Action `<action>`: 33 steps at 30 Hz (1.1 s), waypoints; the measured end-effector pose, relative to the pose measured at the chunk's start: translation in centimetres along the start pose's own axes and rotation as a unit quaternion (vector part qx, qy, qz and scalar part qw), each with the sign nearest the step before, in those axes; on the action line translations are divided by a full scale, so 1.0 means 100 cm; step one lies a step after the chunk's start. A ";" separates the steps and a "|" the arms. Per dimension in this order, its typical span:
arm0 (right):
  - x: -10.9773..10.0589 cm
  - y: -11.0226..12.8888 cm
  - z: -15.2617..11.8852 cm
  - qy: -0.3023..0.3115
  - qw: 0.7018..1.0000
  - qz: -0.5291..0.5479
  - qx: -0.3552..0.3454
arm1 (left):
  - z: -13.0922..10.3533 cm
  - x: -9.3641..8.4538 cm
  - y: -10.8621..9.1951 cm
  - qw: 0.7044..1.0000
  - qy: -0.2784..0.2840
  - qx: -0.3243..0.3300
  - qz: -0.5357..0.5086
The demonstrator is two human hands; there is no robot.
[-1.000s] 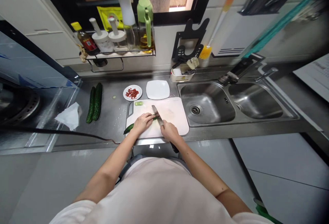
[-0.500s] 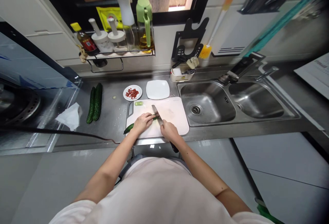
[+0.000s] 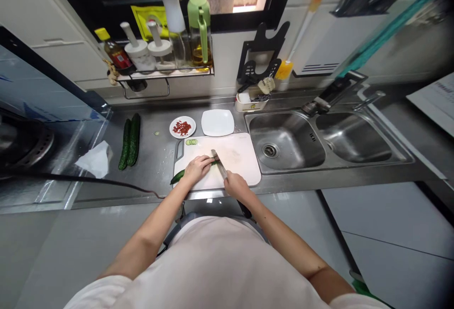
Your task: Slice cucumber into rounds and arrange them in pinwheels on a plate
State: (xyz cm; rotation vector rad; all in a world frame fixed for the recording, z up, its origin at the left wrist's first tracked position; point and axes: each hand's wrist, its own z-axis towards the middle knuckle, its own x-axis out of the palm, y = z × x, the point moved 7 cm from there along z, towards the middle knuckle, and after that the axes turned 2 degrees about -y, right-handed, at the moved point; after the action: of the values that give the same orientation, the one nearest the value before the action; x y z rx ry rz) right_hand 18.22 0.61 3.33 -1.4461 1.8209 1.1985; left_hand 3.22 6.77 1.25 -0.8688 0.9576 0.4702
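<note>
On the white cutting board [image 3: 243, 160] lies a green cucumber [image 3: 178, 177], one end sticking out to the left of my left hand [image 3: 197, 169]. That hand is closed over the cucumber and covers its middle. My right hand [image 3: 237, 187] grips a knife [image 3: 220, 166], its blade slanting up and left across the cucumber's right end, close to my left fingertips. A few thin cucumber slices [image 3: 191, 142] rest at the board's upper left.
Behind the board are a plate of chopped red pieces [image 3: 182, 127] and a white square plate [image 3: 217, 122]. Two cucumbers [image 3: 134, 139] and a crumpled tissue [image 3: 95, 159] lie left. A double sink [image 3: 291, 141] is on the right; a seasoning rack [image 3: 166, 73] hangs above.
My right hand has drawn the knife slightly down and to the right. My left hand stays on the cucumber.
</note>
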 end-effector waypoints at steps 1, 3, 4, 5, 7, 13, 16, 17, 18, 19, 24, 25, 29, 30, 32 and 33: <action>0.000 0.000 0.001 -0.003 1.000 -0.002 -0.002 | 0.000 0.000 0.000 1.000 0.000 -0.001 -0.001; -0.002 0.002 0.003 -0.009 1.000 -0.002 -0.002 | 0.000 0.000 0.000 1.000 0.000 -0.005 -0.003; -0.003 0.004 0.004 -0.010 1.000 -0.002 -0.001 | 0.000 0.000 0.000 1.000 0.000 -0.006 -0.004; -0.004 0.006 0.006 -0.011 1.000 0.000 0.001 | 0.000 0.000 0.000 1.000 0.000 -0.007 -0.004; -0.007 0.009 0.010 -0.012 1.000 0.005 0.005 | 0.000 0.000 0.000 1.000 0.000 -0.006 -0.002; -0.010 0.014 0.016 -0.016 1.000 0.014 0.005 | 0.000 -0.002 -0.002 1.000 -0.002 -0.006 -0.004; -0.006 0.010 0.014 -0.011 1.000 0.009 0.007 | 0.000 -0.001 -0.002 1.000 0.001 -0.008 -0.003; -0.005 0.009 0.013 -0.010 1.000 0.007 0.007 | 0.000 -0.001 -0.001 1.000 0.001 -0.009 -0.003; -0.003 0.007 0.012 -0.009 1.000 0.005 0.006 | 0.000 -0.001 -0.001 1.000 0.001 -0.009 -0.003; -0.002 0.006 0.011 -0.009 1.000 0.003 0.006 | 0.000 -0.001 -0.001 1.000 0.002 -0.009 -0.003; -0.002 0.007 0.011 -0.010 1.000 -0.001 0.006 | 0.000 -0.001 -0.001 1.000 0.002 -0.009 -0.006; -0.003 0.008 0.012 -0.011 1.000 -0.001 0.006 | 0.000 -0.001 -0.001 1.000 0.002 -0.011 -0.007; -0.008 0.015 0.019 -0.011 1.000 0.000 0.006 | 0.000 0.000 0.000 1.000 0.000 -0.016 -0.009; -0.009 0.017 0.021 -0.012 1.000 0.001 0.005 | 0.000 0.000 0.000 1.000 -0.001 -0.016 -0.010; -0.011 0.020 0.025 -0.015 1.000 0.002 0.004 | 0.000 0.000 0.000 1.000 -0.002 -0.016 -0.012; -0.011 0.021 0.026 -0.016 1.000 0.002 0.005 | 0.000 0.000 0.000 1.000 -0.002 -0.015 -0.013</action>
State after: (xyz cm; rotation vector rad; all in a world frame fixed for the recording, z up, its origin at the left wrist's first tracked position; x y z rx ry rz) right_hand 16.24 3.53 3.68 -1.4103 1.8057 1.2061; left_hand 3.22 6.75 1.27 -0.9067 0.9356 0.4652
